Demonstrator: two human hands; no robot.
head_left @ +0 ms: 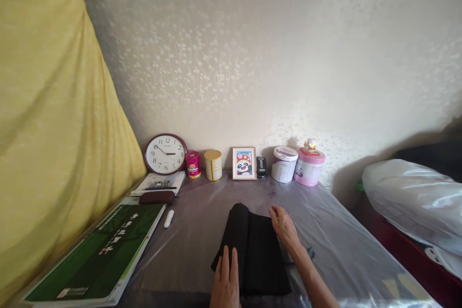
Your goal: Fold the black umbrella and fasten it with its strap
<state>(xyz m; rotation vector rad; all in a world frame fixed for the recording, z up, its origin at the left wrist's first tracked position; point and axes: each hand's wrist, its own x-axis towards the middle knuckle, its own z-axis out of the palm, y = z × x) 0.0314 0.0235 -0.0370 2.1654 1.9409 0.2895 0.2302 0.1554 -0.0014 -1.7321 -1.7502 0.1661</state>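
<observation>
A folded black cloth (265, 255) lies on the table in front of me, its left part doubled into a thick, rounded fold. My left hand (225, 281) rests on that left part, palm down with straight fingers. At the cloth's upper right corner is my right hand (283, 226), its fingers bent and close together against the edge; the thumb is hidden. Part of a small grey-blue thing (310, 252) shows beside my right forearm, too covered to name.
A grey shiny cover (195, 250) spans the table. To the left lie a green book (97, 255), a dark case (157, 197) and a small white object (168, 219). Along the wall stand a clock (166, 154), several tins, a framed panda picture (244, 163) and a pink tub (309, 168).
</observation>
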